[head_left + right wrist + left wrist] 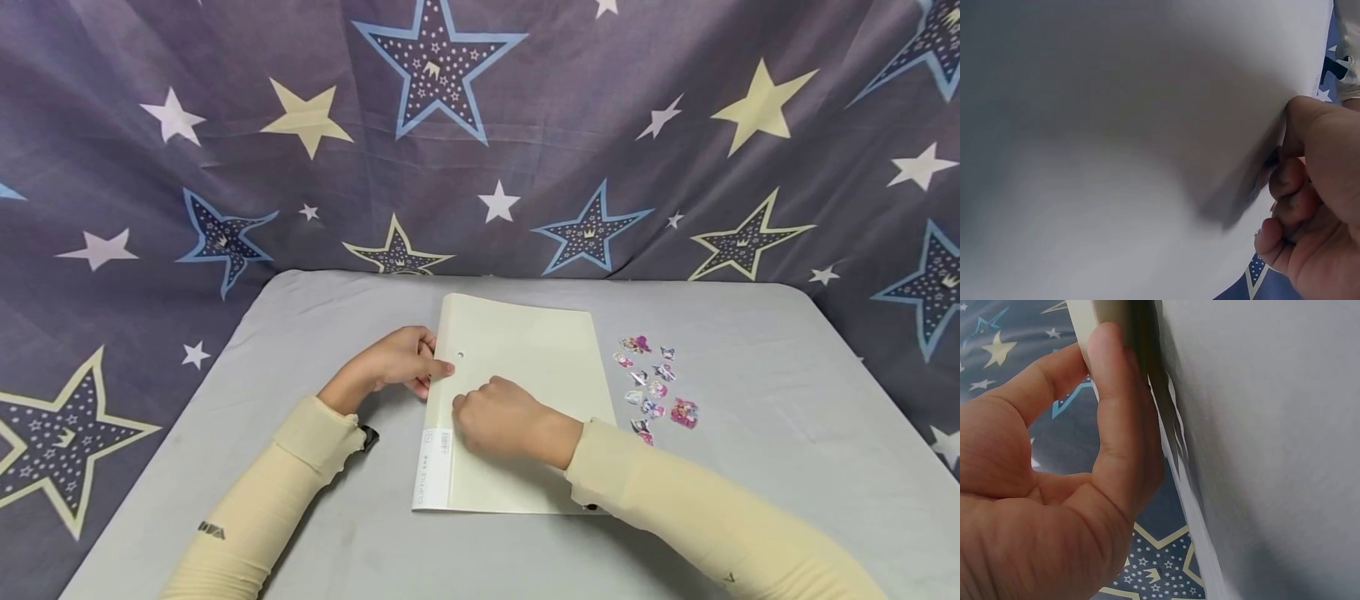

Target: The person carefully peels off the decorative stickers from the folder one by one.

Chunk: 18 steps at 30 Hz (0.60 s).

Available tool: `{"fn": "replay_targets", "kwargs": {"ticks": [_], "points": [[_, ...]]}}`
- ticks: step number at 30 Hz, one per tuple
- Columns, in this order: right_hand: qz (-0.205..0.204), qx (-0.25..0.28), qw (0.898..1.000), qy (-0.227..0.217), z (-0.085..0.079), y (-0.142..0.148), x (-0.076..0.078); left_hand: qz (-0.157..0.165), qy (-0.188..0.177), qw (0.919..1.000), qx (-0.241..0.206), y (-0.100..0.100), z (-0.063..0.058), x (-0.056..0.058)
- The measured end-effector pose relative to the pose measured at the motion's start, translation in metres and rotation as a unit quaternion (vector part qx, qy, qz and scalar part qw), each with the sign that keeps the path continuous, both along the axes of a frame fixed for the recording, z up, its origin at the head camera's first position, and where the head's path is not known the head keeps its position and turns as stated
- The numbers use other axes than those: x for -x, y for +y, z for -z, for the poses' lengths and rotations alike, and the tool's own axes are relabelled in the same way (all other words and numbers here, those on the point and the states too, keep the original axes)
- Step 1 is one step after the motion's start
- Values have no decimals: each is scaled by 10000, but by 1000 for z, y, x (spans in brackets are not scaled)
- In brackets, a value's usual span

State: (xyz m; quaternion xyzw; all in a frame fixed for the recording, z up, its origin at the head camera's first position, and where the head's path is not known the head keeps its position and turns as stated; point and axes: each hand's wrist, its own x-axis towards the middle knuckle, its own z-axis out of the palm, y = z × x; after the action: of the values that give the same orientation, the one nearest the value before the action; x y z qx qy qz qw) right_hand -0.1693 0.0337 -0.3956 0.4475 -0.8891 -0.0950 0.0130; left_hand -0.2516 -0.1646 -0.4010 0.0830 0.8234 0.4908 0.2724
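Note:
A cream file folder [532, 358] with a white label strip [432, 468] low on its spine lies closed on the table. My left hand [401, 360] grips the spine edge, thumb on top and the other fingers along the side; the left wrist view shows these fingers against the spine [1119, 312]. Over the cover near the spine is my right hand [502, 421], its fingers curled in. In the right wrist view the thumb [1300, 122] of that hand meets the pale cover [1116, 187], and nothing shows held in the curled fingers.
Several small colourful stickers [657, 389] lie scattered right of the folder, close to its right edge. The grey cloth-covered table [757, 367] ends at the back against a dark curtain [465, 167] printed with stars.

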Motion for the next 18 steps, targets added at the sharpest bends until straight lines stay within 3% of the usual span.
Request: {"fn": "replay_targets", "kwargs": {"ticks": [18], "points": [[-149,444,9972,583,1,13,3,-41,-77,10000,8,0,-1,0]]}}
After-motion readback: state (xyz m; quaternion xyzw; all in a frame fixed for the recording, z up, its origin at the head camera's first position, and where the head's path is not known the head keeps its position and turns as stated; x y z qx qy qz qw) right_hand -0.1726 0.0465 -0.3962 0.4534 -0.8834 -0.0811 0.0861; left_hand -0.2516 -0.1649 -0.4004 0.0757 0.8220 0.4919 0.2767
